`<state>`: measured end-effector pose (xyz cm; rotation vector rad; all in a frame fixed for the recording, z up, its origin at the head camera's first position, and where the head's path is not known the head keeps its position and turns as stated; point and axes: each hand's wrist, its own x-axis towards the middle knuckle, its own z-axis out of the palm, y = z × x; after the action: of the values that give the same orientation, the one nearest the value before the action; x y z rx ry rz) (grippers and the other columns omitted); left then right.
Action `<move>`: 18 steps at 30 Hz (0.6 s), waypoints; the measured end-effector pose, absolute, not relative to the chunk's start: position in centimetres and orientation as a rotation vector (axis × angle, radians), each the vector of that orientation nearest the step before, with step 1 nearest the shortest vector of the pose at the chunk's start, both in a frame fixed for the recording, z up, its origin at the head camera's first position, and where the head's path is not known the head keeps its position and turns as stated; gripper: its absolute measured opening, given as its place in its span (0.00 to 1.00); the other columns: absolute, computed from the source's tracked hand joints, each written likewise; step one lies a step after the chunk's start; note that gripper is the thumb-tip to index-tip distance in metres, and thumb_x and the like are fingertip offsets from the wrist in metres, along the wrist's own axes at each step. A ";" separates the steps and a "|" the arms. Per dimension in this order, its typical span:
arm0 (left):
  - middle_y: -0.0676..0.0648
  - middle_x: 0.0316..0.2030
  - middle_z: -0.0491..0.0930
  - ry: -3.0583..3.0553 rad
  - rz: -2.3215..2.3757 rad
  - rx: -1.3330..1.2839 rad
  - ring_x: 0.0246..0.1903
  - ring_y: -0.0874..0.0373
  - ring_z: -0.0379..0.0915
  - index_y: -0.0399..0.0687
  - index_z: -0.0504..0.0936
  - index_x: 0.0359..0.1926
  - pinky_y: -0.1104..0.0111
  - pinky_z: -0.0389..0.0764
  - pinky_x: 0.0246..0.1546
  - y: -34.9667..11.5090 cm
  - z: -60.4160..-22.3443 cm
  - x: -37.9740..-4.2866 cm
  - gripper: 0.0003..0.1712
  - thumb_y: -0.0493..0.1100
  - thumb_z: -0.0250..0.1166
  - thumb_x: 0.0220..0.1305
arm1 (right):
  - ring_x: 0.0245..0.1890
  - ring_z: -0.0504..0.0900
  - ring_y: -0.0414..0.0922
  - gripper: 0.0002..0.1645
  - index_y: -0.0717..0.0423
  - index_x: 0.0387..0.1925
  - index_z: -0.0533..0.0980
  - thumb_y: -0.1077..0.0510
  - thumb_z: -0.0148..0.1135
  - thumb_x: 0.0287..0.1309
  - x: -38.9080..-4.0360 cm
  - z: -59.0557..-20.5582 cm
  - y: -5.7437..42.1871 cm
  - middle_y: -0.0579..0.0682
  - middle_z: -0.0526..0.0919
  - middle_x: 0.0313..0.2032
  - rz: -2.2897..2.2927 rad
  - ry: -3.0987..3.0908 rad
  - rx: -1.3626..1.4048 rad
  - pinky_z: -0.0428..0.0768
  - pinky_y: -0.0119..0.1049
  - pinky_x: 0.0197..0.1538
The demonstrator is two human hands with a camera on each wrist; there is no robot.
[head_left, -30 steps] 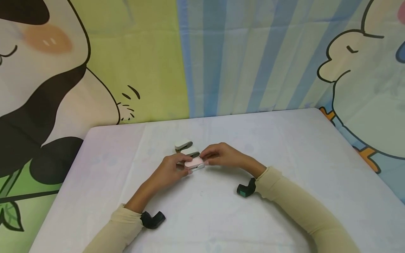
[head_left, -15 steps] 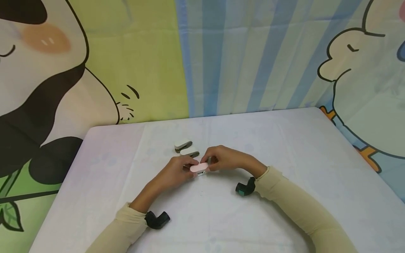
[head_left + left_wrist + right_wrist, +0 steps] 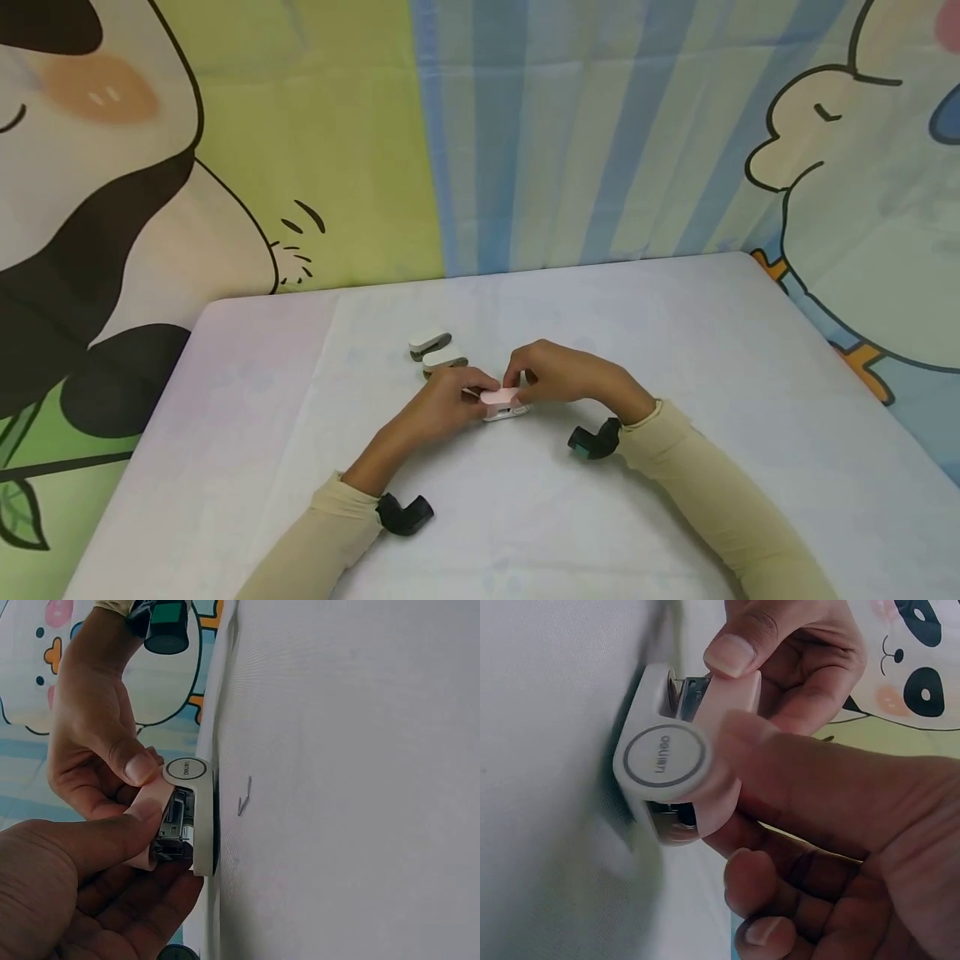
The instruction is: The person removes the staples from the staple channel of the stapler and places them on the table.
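The fingers of both hands narrow onto one small thing: the left hand (image 3: 442, 404) and the right hand (image 3: 558, 372) pinch a pink-and-white stapler (image 3: 497, 396) between them. It sits low over the counter (image 3: 637, 333), right at the fingertips; whether its base touches the cloth is hard to tell. The left hand has its thumb on the pink upper arm near the front end, with fingers curled below. The right hand lays its thumb on the pink near the round disc (image 3: 664, 755), which faces the person.

The stapler's long axis runs side to side, from hand to hand, the front end toward the left hand and the disc end toward the right hand. The pink arm is uppermost, and metal shows in the gap above the white base.

Near it on the white cloth lie thin dark slivers (image 3: 244, 801). Beyond the left hand rest two pale staplers, the nearer one (image 3: 445, 360) just beside the farther one (image 3: 429, 343). A cartoon-printed backdrop (image 3: 360, 142) stands behind the counter.
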<state>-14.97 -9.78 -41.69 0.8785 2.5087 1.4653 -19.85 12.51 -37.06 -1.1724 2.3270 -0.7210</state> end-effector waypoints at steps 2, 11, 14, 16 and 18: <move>0.47 0.41 0.84 2.517 1.448 0.910 0.41 0.59 0.80 0.37 0.85 0.45 0.70 0.79 0.42 -9.8 -41.8 -14.9 0.16 0.27 0.71 0.53 | 0.24 0.71 0.39 0.10 0.52 0.40 0.82 0.62 0.70 0.55 -19.6 -37.1 12.4 0.40 0.79 0.34 -0.695 2.334 -1.152 0.72 0.32 0.30; 0.49 0.43 0.82 2.481 1.450 0.931 0.43 0.59 0.78 0.39 0.83 0.48 0.69 0.78 0.45 -10.2 -42.0 -14.7 0.19 0.27 0.71 0.53 | 0.28 0.71 0.38 0.12 0.51 0.32 0.78 0.59 0.75 0.50 -19.2 -37.6 10.9 0.41 0.75 0.29 -0.565 2.394 -1.222 0.72 0.32 0.33; 0.49 0.44 0.80 2.483 1.407 0.948 0.44 0.59 0.77 0.40 0.81 0.48 0.68 0.77 0.46 -10.2 -42.2 -14.8 0.20 0.26 0.70 0.53 | 0.29 0.70 0.39 0.13 0.50 0.30 0.76 0.57 0.76 0.50 -19.2 -37.7 10.8 0.41 0.74 0.28 -0.537 2.411 -1.213 0.71 0.33 0.33; 0.49 0.45 0.80 2.498 1.364 0.943 0.44 0.59 0.76 0.40 0.80 0.49 0.68 0.77 0.46 -10.2 -42.3 -14.8 0.20 0.26 0.69 0.54 | 0.29 0.70 0.39 0.13 0.49 0.30 0.76 0.56 0.76 0.50 -19.1 -37.8 10.9 0.41 0.74 0.28 -0.523 2.415 -1.197 0.71 0.33 0.34; 0.50 0.44 0.79 2.536 1.310 0.928 0.42 0.60 0.76 0.40 0.80 0.49 0.69 0.77 0.44 -10.1 -42.5 -14.8 0.19 0.27 0.69 0.54 | 0.29 0.71 0.39 0.13 0.49 0.30 0.76 0.56 0.75 0.51 -19.0 -37.8 11.1 0.41 0.74 0.29 -0.522 2.414 -1.194 0.71 0.33 0.34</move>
<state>-14.85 -10.06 -42.47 0.9277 2.5357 1.3095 -19.04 11.08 -37.84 -1.1942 2.4142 -0.5217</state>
